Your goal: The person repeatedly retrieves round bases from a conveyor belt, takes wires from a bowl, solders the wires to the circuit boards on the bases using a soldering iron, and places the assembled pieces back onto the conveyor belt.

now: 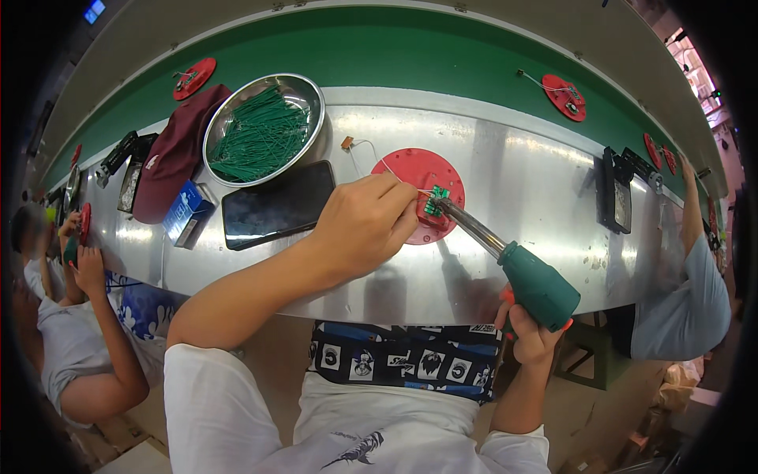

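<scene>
A round red plastic disc [392,163] lies on the metal bench in front of me, with a small green circuit board [433,207] at its middle. Closed in a pinch, my left hand [365,220] holds a thin white wire [425,192] against the board's left side. From behind that hand a white lead runs up to a small orange-brown part [347,143]. My right hand [530,330] grips a green soldering gun [539,284] by its handle. The gun's metal barrel slants up to the left, and its tip reaches the circuit board; whether it touches the wire is hard to make out.
Left of the disc lie a black phone [276,207], a steel bowl [314,85] of green wires, a blue box [188,212] and a maroon cap [175,158]. A black holder [614,189] stands right. More red discs [564,98] rest on the green strip. Co-workers sit at both sides.
</scene>
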A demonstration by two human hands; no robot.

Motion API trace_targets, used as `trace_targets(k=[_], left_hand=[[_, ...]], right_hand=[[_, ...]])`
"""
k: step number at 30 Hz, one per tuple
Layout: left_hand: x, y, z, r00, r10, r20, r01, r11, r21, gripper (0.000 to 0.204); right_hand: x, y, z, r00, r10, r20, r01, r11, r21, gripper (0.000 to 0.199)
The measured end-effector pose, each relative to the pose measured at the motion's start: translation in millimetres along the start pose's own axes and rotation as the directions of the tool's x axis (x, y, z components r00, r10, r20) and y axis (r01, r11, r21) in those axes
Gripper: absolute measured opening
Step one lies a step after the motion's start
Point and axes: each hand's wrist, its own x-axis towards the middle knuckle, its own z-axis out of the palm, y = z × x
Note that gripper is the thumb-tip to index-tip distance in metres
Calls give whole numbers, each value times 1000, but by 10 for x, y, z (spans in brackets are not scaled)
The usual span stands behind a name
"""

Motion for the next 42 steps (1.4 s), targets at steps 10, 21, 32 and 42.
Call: trace_targets(k=[10,21,32,42], left_hand=[[11,-23,19,1000,3,18,-4,1000,13,8],[21,-27,26,1000,12,15,-12,1000,15,8],[21,-8,0,998,-23,58,22,1000,16,10],[16,-10,28,1000,-15,26,15,1000,4,6]], right_hand=[[38,-51,-17,995,103,4,-103,994,38,34],[54,144,-102,992,-55,-110,69,990,127,57],[56,152,-90,989,-54,-136,72,989,131,57],[44,127,-94,988,-21,-154,54,976,210,51]])
